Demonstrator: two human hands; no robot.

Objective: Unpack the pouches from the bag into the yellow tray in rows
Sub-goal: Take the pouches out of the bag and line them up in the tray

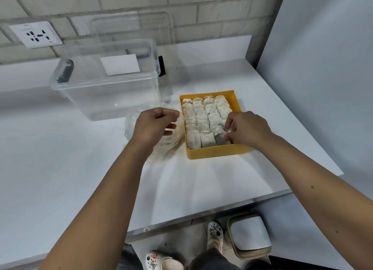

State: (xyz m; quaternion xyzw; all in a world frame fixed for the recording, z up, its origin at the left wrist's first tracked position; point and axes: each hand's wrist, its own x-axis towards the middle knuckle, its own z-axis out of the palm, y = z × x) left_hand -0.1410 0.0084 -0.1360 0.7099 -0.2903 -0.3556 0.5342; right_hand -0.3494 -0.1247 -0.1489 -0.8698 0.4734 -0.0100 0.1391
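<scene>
A yellow tray (217,151) sits on the white table, filled with several rows of pale paper pouches (201,118). My right hand (247,128) is over the tray's near right corner, fingers pinched on a pouch (220,135) in the rightmost row. A crumpled clear plastic bag (171,144) lies just left of the tray with a few pouches showing inside. My left hand (154,124) rests on the bag, its fingers curled around the bag's top edge.
A large clear plastic storage box (105,82) with black latches stands behind the bag, its lid (141,25) leaning on the brick wall. A wall socket (36,34) is at the far left. The table edge runs near me; a white bin (249,234) stands below.
</scene>
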